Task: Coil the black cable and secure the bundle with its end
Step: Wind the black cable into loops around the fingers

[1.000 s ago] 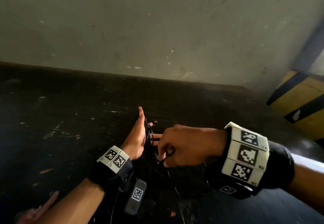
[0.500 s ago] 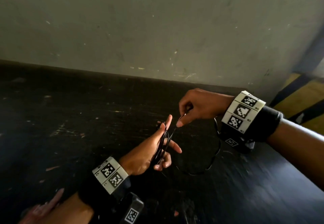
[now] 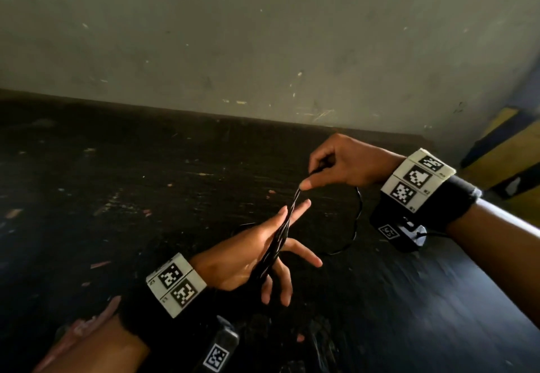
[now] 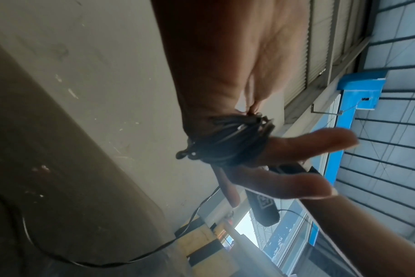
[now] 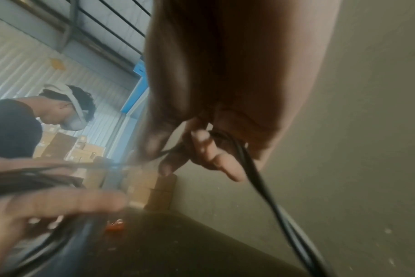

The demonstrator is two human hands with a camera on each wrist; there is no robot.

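Observation:
The thin black cable (image 3: 274,244) is wound in several turns round my left hand (image 3: 248,253), whose fingers are spread straight over the dark table. The left wrist view shows the coil (image 4: 228,142) wrapped across the base of the fingers (image 4: 303,142). Up and to the right, my right hand (image 3: 339,165) pinches one strand between thumb and forefinger, drawn taut from the coil. A slack loop (image 3: 355,220) hangs below the right hand and curves back toward the left hand. In the right wrist view the cable (image 5: 256,176) runs out of the curled fingers (image 5: 201,142).
The black scuffed table (image 3: 146,182) ends at a grey wall (image 3: 263,36). A yellow-and-black striped block (image 3: 502,150) stands at the right. A pink scrap (image 3: 84,326) lies at the near left. The right wrist view shows a person with a headset (image 5: 12,127) and cardboard boxes (image 5: 88,150).
My right hand has risen from beside the left palm up and to the right, drawing a strand taut. The left hand has tilted and spread its fingers.

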